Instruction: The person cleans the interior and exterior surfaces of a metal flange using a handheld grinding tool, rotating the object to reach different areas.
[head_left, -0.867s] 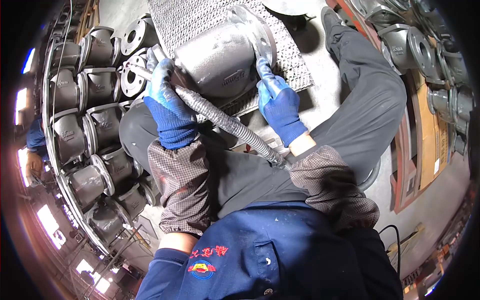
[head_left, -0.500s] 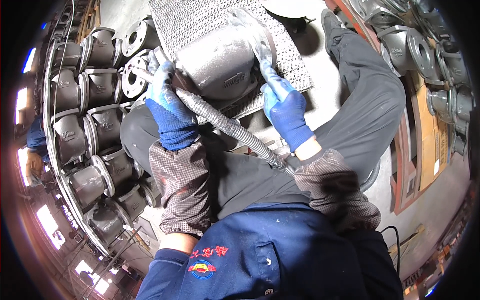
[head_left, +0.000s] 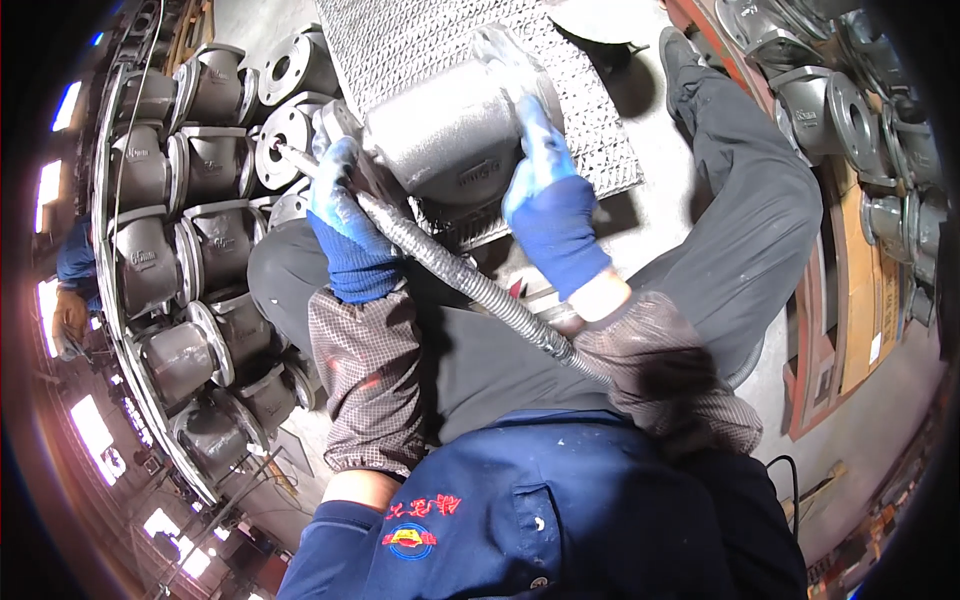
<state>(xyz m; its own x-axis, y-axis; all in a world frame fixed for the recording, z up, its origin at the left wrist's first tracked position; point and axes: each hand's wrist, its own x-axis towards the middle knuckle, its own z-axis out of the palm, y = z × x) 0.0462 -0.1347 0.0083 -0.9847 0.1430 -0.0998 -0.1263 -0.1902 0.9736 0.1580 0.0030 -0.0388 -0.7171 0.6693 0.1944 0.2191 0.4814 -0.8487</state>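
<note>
A grey flanged metal valve body [head_left: 445, 125] lies on its side in front of me, with raised lettering facing me. My left hand [head_left: 350, 215], in a blue glove, is closed around the handle of a flexible-shaft tool [head_left: 450, 265], near the casting's left flange [head_left: 340, 122]. The tool's thin rod points up and left from that hand, and its ribbed shaft runs down across my lap to my right forearm. My right hand [head_left: 550, 190], also gloved, grips the right flange [head_left: 515, 65] with its fingers along the rim. Its thumb is partly hidden.
Under the casting is a patterned metal mesh plate [head_left: 385, 35]. Rows of similar grey valve bodies [head_left: 215, 160] stand close on my left. More castings [head_left: 805, 110] sit at the right beside a cardboard sheet [head_left: 865, 270] and a red frame [head_left: 805, 380]. My legs flank the work.
My right hand has shifted left and slightly up along the right flange. The casting looks turned a little toward me. My left hand keeps its hold on the tool; the whole view has shifted slightly.
</note>
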